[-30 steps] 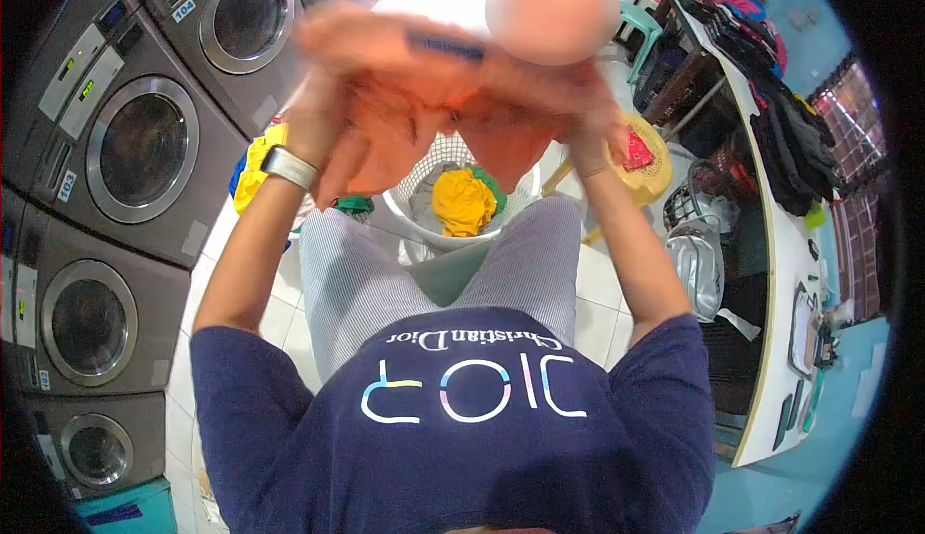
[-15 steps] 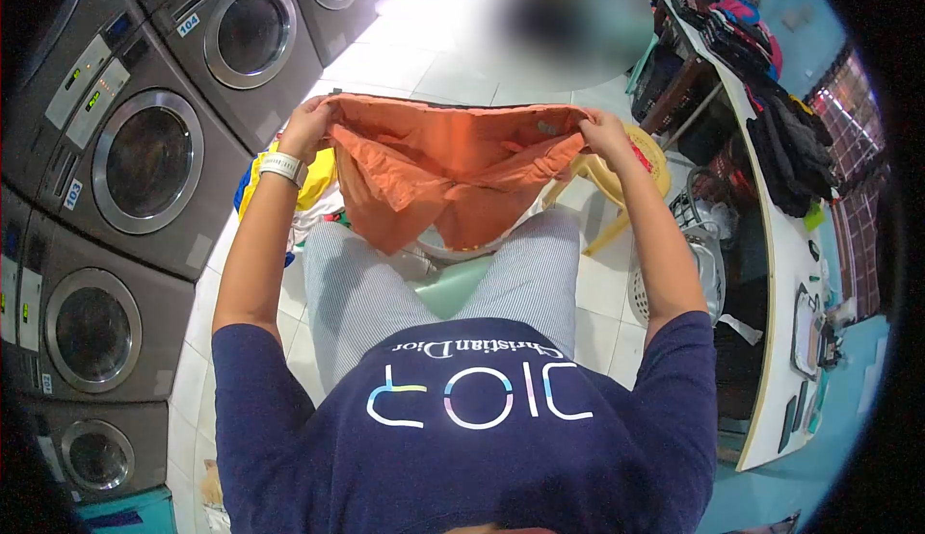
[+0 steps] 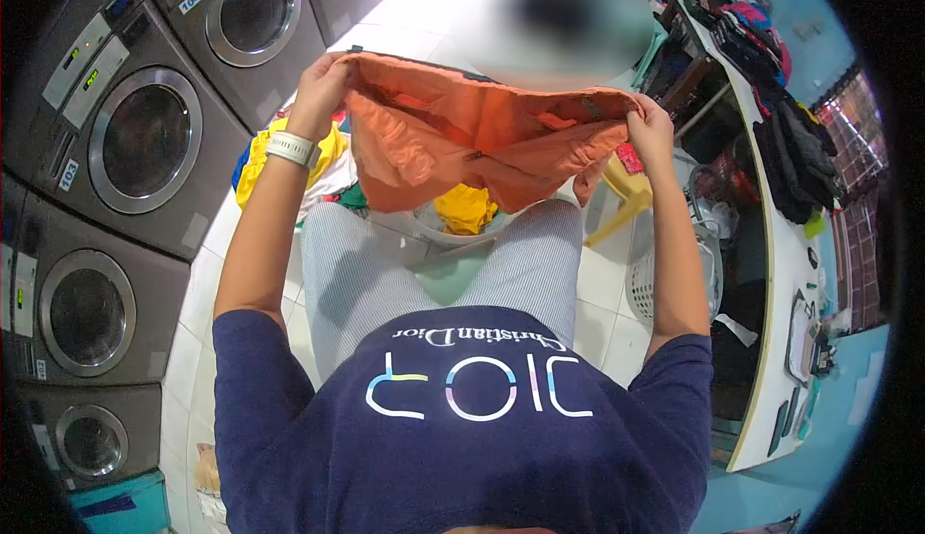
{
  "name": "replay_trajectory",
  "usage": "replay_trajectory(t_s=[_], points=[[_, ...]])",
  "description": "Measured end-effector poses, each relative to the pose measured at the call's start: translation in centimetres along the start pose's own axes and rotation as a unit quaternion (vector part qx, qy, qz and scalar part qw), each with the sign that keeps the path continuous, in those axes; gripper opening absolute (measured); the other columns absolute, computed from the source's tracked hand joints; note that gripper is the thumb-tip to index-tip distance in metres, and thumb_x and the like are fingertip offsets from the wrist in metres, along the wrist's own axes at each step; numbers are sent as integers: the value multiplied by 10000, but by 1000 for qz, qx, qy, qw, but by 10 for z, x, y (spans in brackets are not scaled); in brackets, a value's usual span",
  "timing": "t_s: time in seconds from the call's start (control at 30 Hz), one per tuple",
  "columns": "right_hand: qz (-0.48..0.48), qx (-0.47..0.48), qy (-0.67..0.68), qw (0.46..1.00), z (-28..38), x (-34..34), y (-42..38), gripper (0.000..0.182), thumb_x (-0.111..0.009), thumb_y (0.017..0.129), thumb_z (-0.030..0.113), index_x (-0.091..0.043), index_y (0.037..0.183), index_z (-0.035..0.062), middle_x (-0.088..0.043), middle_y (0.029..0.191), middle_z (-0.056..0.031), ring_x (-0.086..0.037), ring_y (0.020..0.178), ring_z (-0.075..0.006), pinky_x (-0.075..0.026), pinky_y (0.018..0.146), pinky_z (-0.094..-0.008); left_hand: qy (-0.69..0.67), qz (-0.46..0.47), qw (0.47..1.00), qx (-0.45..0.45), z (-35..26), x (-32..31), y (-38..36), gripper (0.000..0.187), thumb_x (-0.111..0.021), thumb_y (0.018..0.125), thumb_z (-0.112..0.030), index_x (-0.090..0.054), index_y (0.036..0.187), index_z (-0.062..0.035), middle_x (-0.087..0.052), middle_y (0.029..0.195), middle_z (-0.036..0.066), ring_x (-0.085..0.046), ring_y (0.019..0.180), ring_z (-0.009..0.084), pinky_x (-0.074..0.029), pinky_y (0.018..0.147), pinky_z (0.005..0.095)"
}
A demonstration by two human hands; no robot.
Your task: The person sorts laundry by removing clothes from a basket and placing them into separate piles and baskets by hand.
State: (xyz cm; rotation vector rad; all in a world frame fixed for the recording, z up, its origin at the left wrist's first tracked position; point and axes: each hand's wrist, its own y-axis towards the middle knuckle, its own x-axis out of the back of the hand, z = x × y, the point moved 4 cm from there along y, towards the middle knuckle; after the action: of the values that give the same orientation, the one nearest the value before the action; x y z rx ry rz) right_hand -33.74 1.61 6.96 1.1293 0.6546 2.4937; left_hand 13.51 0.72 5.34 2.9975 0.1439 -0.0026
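Orange shorts [image 3: 434, 130] hang stretched by the waistband in front of me. My left hand [image 3: 323, 93], with a pale watch on its wrist, is closed on one corner of the waistband. At the other corner, my right hand [image 3: 650, 131] pinches the cloth. Below the shorts, a yellow cloth [image 3: 464, 209] lies in a pale basin [image 3: 429, 229] just beyond my knees. A pile of yellow, white and green clothes [image 3: 323, 170] sits behind and beside my left forearm.
Front-loading machines [image 3: 146, 139] line the left side. A yellow stool [image 3: 628, 197] and a white basket [image 3: 647, 279] stand at the right, beside a long table [image 3: 756, 380] with folded dark clothes [image 3: 792, 158]. A blurred area covers the top centre.
Both hands have risen and shifted right with the orange shorts, which now tilt down towards my right hand. The yellow cloth in the basin has come into view.
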Motion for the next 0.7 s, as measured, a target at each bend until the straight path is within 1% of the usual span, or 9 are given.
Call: replay_trajectory(t_s=[0.2, 0.23, 0.3, 0.37, 0.43, 0.5, 0.53, 0.63, 0.7], points=[[-50, -58, 68, 995, -37, -11, 13, 223, -554, 826, 147, -630, 975, -1, -638, 910, -167, -616, 850, -245, -466, 770, -338, -154, 87, 982, 63, -16, -42, -7, 230, -422, 839, -39, -532, 1041, -33, -583, 835, 39, -572, 655, 92, -491, 529, 208], [-116, 15, -15, 993, -27, -18, 8, 267, -577, 847, 218, -616, 997, 1, -594, 1006, -192, -561, 966, -289, -433, 856, -367, -146, 109, 981, 60, -25, -55, -10, 211, -427, 834, -39, -536, 1014, -34, -574, 818, 33, -557, 634, 84, -467, 499, 197], [-61, 103, -64, 991, 69, -28, -23, 332, -593, 844, 280, -602, 1028, 4, -549, 1064, -198, -509, 1029, -329, -401, 904, -398, -144, 143, 976, 80, -48, -84, -24, 183, -420, 842, -48, -547, 973, -32, -555, 785, 21, -520, 598, 72, -414, 459, 175], [89, 191, 64, 975, 132, -65, -68, 389, -623, 827, 303, -585, 1030, -26, -569, 1046, -188, -528, 1021, -309, -415, 889, -401, -72, 147, 986, 29, -56, -110, -35, 291, -500, 841, -87, -502, 1123, -14, -596, 901, 47, -566, 726, 86, -463, 562, 196], [174, 251, 94, 948, 145, -84, -82, 387, -636, 821, 287, -581, 1031, -33, -587, 1029, -166, -550, 998, -284, -432, 872, -387, -22, 152, 988, -3, -56, -127, -43, 376, -554, 838, -113, -473, 1190, -8, -608, 963, 61, -589, 796, 96, -497, 634, 213], [313, -106, 321, 888, 113, -119, -75, 358, -630, 837, 220, -556, 1077, -35, -610, 1019, -107, -590, 933, -215, -474, 823, -327, -34, 283, 954, -93, -62, -142, -55, 592, -660, 803, -172, -380, 1296, 0, -544, 1166, 122, -550, 1039, 158, -481, 859, 298], [270, -154, 517, 798, 128, -106, -73, 297, -588, 872, 163, -541, 1093, -30, -609, 1030, -66, -603, 883, -159, -499, 776, -276, -33, 283, 954, -93, -59, -142, -63, 592, -660, 803, -172, -380, 1296, 0, -544, 1166, 122, -550, 1039, 158, -481, 859, 298], [253, -228, 580, 740, 115, -99, -59, 336, -550, 913, 274, -529, 1104, -1, -603, 1042, -87, -604, 910, -164, -507, 794, -306, 166, 139, 933, -288, -20, -133, -78, 767, -722, 743, -189, -301, 1358, -11, -369, 1351, 144, -349, 1269, 234, -347, 1020, 351], [263, -244, 613, 704, 104, -96, -45, 376, -536, 914, 323, -523, 1113, 4, -600, 1050, -90, -605, 909, -166, -507, 798, -312, 282, 103, 912, -280, 18, -134, -101, 668, -725, 722, -191, -401, 1269, 12, -502, 1193, 173, -507, 1084, 289, -419, 928, 371]])
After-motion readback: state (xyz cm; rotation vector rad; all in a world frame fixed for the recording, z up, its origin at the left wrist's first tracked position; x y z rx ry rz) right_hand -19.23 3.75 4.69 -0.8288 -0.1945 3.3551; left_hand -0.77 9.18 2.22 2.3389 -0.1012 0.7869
